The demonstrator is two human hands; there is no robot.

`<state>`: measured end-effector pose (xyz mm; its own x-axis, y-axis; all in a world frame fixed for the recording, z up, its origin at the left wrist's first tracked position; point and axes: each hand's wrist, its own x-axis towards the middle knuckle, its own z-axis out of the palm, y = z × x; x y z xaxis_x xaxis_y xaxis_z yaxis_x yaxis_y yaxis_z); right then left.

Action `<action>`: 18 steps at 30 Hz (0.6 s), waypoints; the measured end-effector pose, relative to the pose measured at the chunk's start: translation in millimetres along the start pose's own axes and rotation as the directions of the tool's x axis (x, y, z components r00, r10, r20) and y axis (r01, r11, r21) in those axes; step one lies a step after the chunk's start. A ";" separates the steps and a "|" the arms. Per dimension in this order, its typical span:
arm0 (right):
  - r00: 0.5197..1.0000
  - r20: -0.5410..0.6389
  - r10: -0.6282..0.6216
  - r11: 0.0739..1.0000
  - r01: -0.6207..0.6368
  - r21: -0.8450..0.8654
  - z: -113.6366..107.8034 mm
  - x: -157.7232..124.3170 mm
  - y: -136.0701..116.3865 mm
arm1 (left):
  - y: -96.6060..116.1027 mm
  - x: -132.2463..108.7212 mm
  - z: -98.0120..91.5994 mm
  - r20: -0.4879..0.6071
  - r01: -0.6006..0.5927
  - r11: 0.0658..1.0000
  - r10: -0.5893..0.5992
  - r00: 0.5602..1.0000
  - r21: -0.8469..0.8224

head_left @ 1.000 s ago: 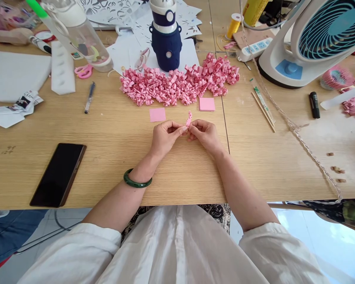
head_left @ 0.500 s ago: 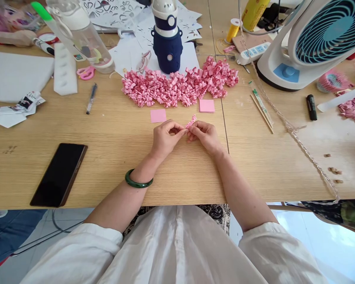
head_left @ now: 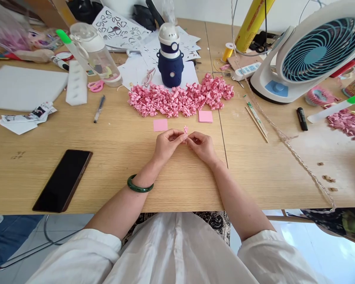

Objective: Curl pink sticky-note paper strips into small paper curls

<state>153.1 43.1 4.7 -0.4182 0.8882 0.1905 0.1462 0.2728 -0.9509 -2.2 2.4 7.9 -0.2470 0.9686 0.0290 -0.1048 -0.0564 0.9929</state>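
Note:
Between my fingertips, just above the table, is a small pink curled paper strip (head_left: 185,129). My left hand (head_left: 168,145) pinches it from the left, thumb and index finger together. My right hand (head_left: 204,146) is closed at its lower end, fingertips meeting those of the left; the fingers hide most of the strip. A single pink paper square (head_left: 160,125) lies just beyond my left hand, and a small stack of pink paper squares (head_left: 205,116) beyond my right. Farther back spreads a long heap of pink curled paper pieces (head_left: 177,100).
A dark blue bottle (head_left: 170,59) stands behind the heap on white papers. To the left are a phone (head_left: 62,180), a pen (head_left: 99,109) and a clear jug (head_left: 102,59). On the right are a fan (head_left: 310,59), wooden sticks (head_left: 256,124), a black marker (head_left: 302,119) and a twisted cord (head_left: 303,157).
The camera view has tilted up slightly, so the table things sit lower. The pink strip now points upright rather than leaning right, and my left fingers cover more of it.

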 end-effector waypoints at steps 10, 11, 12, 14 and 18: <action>0.989 -0.074 0.125 0.976 -0.109 0.190 -0.7 0.7 0.9 | -2.4 0.5 0.8 0.106 -0.029 0.997 0.022 0.994 0.066; 0.988 -0.069 0.136 0.970 -0.118 0.213 -1.0 1.2 1.3 | -2.0 0.3 0.9 0.124 -0.048 0.994 0.036 0.992 0.095; 0.987 -0.060 0.149 0.963 -0.131 0.235 -1.3 1.8 1.5 | -1.5 0.1 1.0 0.139 -0.062 0.991 0.046 0.989 0.115; 0.983 -0.043 0.181 0.947 -0.162 0.277 -1.8 2.9 1.7 | -0.1 0.0 1.2 0.159 -0.066 0.991 0.047 0.986 0.115; 0.980 -0.044 0.196 0.931 -0.171 0.324 -2.8 4.6 1.3 | 2.8 1.1 1.3 0.186 -0.018 0.999 0.011 0.983 0.037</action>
<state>153.9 48.5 5.0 -0.3418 0.9397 0.0114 -0.0825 -0.0179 -0.9964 -1.5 3.6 10.9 -0.0648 0.9960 0.0609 -0.0643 -0.0651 0.9958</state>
